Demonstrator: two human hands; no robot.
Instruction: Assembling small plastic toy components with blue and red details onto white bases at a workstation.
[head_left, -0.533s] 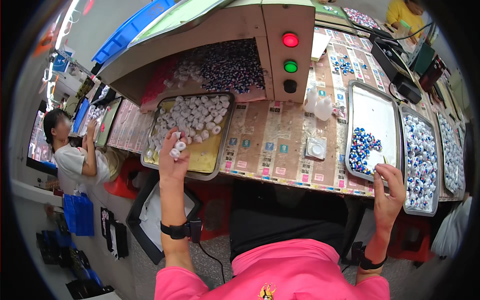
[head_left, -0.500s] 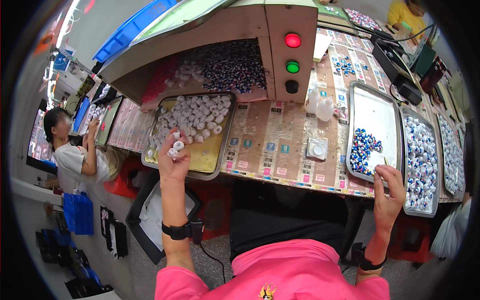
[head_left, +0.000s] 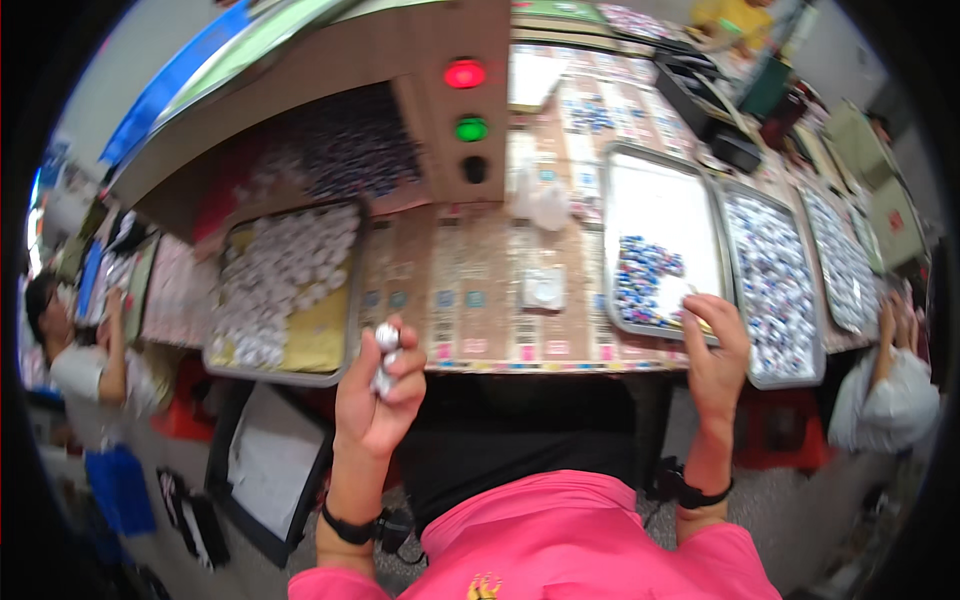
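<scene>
My left hand (head_left: 380, 385) is closed around a few small white round pieces (head_left: 386, 345), in front of the table edge and just right of a metal tray (head_left: 365, 290). That tray holds many white round pieces (head_left: 285, 265) on a yellow sheet. Over the near right corner of a white-bottomed tray (head_left: 665, 195), my right hand (head_left: 716, 345) pinches a thin, slender object that is too blurred to name. Small blue, white and red pieces (head_left: 645, 280) lie heaped in the near left part of this tray.
A machine housing (head_left: 430, 130) with red and green lights stands at the back left, small pieces lying under it. White bottles (head_left: 548, 205) and a small white square dish (head_left: 544, 288) are mid-table. Filled trays (head_left: 775, 290) line the right. Co-workers sit at left and right.
My left hand has come away from the tray of white pieces toward the table's front edge, still holding several. The view has turned right. My right hand stays by the white-bottomed tray.
</scene>
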